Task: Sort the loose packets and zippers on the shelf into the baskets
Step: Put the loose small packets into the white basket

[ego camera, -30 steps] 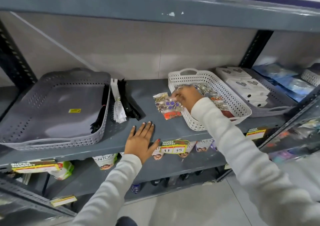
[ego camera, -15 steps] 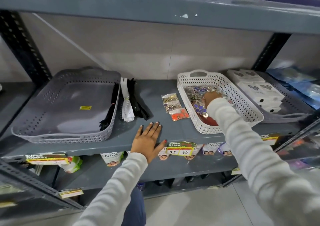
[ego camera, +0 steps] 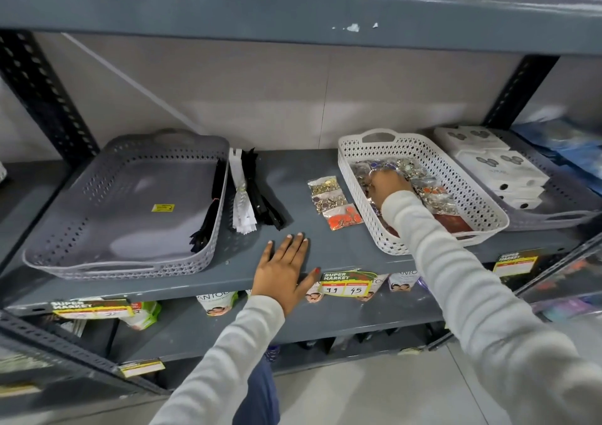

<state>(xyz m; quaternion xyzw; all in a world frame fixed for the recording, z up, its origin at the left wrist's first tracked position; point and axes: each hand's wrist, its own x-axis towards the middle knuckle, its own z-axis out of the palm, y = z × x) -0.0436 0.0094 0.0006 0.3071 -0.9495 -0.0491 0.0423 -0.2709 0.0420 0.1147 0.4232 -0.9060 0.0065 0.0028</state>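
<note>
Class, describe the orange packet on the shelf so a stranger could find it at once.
Start at the white basket on the grey shelf. Just left of it three loose packets lie in a short column. The orange packet is the nearest one, holding bright orange pieces, unlike the two metallic-looking packets behind it.

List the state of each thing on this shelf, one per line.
Grey basket: nearly empty, black zippers along its right wall.
White basket: holds packets.
Loose zippers: lying on shelf.
Loose packets: lying on shelf.
Left hand: flat, open.
Right hand: inside white basket, grip unclear.
</note>
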